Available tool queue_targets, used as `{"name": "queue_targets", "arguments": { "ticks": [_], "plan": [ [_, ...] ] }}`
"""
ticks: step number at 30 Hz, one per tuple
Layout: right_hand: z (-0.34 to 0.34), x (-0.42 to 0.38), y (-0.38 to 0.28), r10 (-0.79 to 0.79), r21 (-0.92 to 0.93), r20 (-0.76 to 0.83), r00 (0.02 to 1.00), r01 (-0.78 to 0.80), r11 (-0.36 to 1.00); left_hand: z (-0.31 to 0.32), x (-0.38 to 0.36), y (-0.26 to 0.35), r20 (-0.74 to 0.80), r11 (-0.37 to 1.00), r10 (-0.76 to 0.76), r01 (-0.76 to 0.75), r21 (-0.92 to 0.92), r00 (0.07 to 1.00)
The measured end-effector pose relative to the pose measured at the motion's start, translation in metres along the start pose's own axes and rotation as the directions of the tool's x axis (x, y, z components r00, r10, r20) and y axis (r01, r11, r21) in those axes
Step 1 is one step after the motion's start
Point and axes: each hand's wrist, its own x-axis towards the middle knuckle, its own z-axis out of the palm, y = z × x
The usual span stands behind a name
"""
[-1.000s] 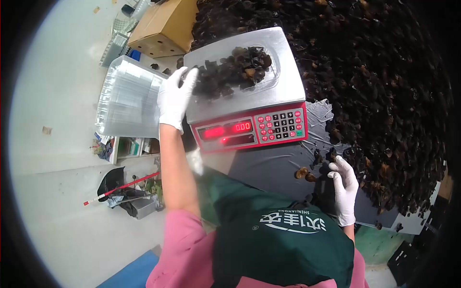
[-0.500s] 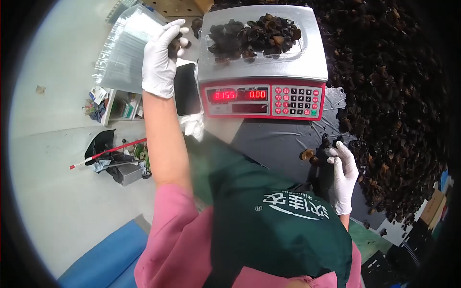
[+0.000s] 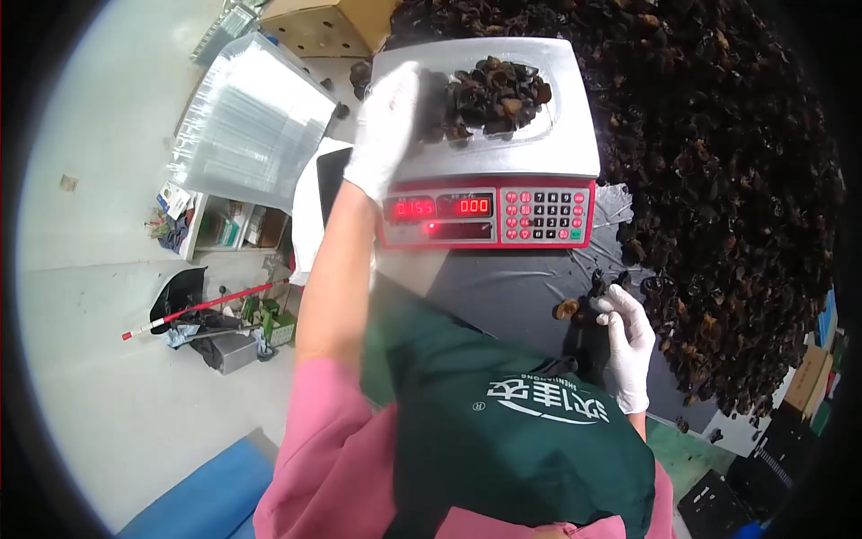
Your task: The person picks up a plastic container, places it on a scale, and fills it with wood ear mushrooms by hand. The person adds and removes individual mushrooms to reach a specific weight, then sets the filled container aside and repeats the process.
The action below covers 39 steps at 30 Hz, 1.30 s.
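Observation:
My left hand (image 3: 386, 130), in a white glove, is over the left side of the scale's plate. Motion blurs its fingers, and whatever they may hold cannot be made out. A clear plastic tray (image 3: 539, 123) with dark wood ear mushrooms (image 3: 503, 97) sits on the scale (image 3: 575, 144); my hand hides its left end. The red display (image 3: 440, 207) shows 0.155 and 0.00. My gloved right hand (image 3: 631, 346) is low at the pile's edge, fingers curled toward the thumb around a few wood ear mushrooms (image 3: 597, 289). A brownish piece (image 3: 567, 309) lies beside its fingertips.
A large heap of wood ear mushrooms (image 3: 718, 180) covers the table's right side. Stacked clear trays (image 3: 256, 112) stand left of the scale, with a cardboard box (image 3: 328, 27) behind. A dark phone-like slab (image 3: 332, 180) lies partly behind my left forearm.
My left hand has swung right, from beside the stacked trays to over the scale; a dark piece showed in its fingers before. The view has shifted slightly. My right hand stays at the pile's edge.

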Motion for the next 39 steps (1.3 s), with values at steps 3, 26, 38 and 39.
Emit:
{"name": "queue_targets", "arguments": {
  "ticks": [3, 26, 38, 39],
  "plan": [
    [0.002, 0.000, -0.002, -0.020, 0.022, -0.008, 1.000, 0.020, 1.000, 0.000, 0.001, 0.009, 0.022, 0.976, -0.023, 0.027, -0.218, 0.999],
    [0.001, 0.000, 0.002, -0.072, -0.038, -0.007, 0.997, 0.072, 0.997, -0.030, -0.007, -0.006, -0.025, 0.998, -0.039, 0.038, -0.041, 0.999],
    [-0.088, -0.035, 0.028, 0.026, -0.034, -0.514, 0.857, -0.051, 0.998, -0.037, -0.013, -0.039, 0.226, 0.996, -0.014, -0.006, 0.086, 0.974],
    [-0.083, -0.036, 0.026, 0.041, -0.066, -0.497, 0.867, -0.085, 0.994, -0.038, -0.014, -0.032, 0.198, 0.997, -0.076, 0.074, 0.019, 0.977]
  ]
}}
